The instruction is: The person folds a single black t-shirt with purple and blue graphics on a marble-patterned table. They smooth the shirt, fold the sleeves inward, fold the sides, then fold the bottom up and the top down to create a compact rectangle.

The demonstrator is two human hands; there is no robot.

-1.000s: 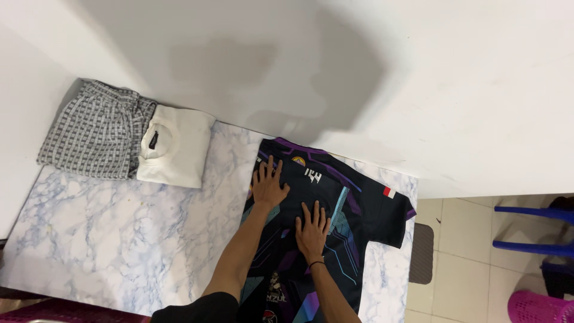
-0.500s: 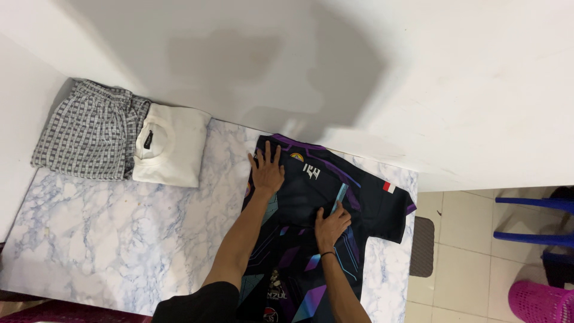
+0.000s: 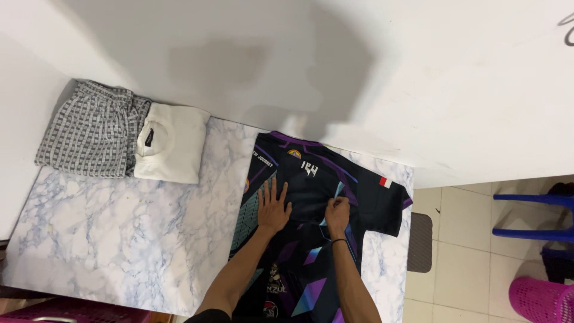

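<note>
A black jersey point(image 3: 311, 179) with purple and teal stripes lies flat on the marble-patterned table point(image 3: 119, 233), its collar toward the wall and one sleeve at the table's right edge. My left hand point(image 3: 272, 207) rests flat on the jersey's middle, fingers spread. Just to its right, my right hand point(image 3: 338, 214) is closed, pinching a fold of the jersey's cloth near a teal stripe. A dark band circles my right wrist.
A folded white shirt point(image 3: 170, 143) and a folded grey checked garment point(image 3: 92, 130) lie side by side at the table's far left, against the white wall. On the tiled floor to the right are a grey mat point(image 3: 420, 242), blue chair legs point(image 3: 532, 215) and a pink basket point(image 3: 541, 301).
My left hand slid from the jersey's collar area down to its middle. My right hand went from lying flat to closed on a pinch of cloth, a little farther up.
</note>
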